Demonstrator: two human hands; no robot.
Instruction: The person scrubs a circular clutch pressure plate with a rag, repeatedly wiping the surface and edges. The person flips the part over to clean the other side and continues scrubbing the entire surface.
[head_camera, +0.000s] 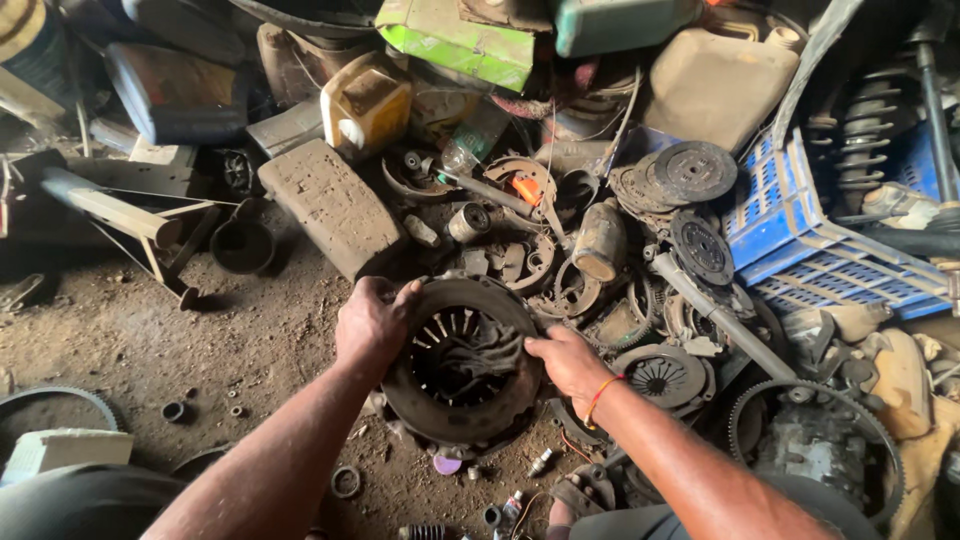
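A round, rusty clutch pressure plate (462, 412) lies on the dirt floor in the middle of the head view. My left hand (372, 322) grips its upper left rim. My right hand (566, 362), with an orange band at the wrist, presses a dark rag (480, 352) into the plate's centre, over the metal spring fingers. Both forearms reach in from the bottom of the view.
A heap of worn clutch discs (694, 170), brake parts and a metal rod (720, 318) lies behind and to the right. A blue plastic crate (800, 240), a yellow jerrycan (366, 102), a toothed ring gear (815, 440) and a black pot (242, 246) surround the spot.
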